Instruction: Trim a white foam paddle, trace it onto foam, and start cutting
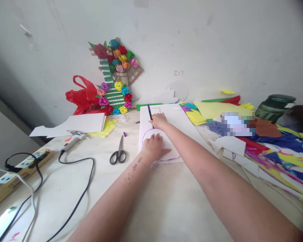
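Observation:
A white sheet [184, 127] lies on the table with a curved purple line drawn on it. My right hand [159, 121] grips a purple marker [149, 112], its tip down at the top of the curve. Below it, my left hand [153, 147] lies spread on the sheet, thumb out to the right, covering part of the drawing. Left of the sheet are black-handled scissors [119, 155] and a small purple cap [124, 134].
At left are a power strip [22, 168], a glue gun [72, 141] with its cord, and cut white sheets [75, 126]. Paper flowers [116, 87] and a red bag [83, 95] stand by the wall. Coloured paper scraps [280, 151] and a green jar [275, 107] are at right.

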